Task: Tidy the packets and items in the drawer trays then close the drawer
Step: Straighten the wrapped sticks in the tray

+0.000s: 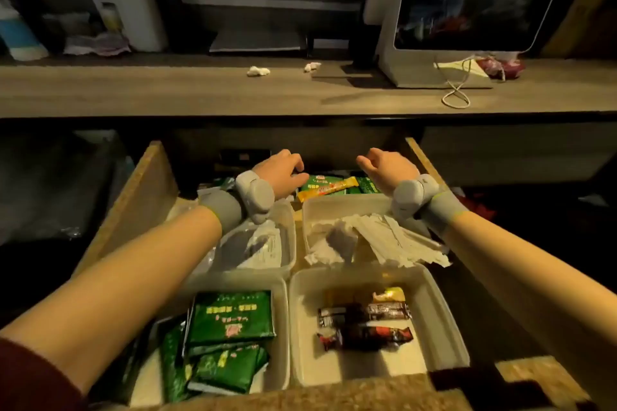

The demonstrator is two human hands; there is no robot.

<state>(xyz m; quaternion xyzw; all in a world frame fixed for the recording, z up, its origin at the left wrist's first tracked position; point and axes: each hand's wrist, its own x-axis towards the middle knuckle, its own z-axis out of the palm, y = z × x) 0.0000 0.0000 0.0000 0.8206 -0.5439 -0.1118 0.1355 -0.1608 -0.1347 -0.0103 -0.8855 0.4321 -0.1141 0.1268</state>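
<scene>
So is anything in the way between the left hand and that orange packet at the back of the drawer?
No, nothing visible is in the way. The left hand is right next to the orange packet, which lies on top of the green packets at the back, with nothing covering it.

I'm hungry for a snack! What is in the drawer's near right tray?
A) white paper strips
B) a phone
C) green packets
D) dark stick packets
D: the near right tray holds a few dark stick packets; the green packets sit in the near left tray.
</scene>
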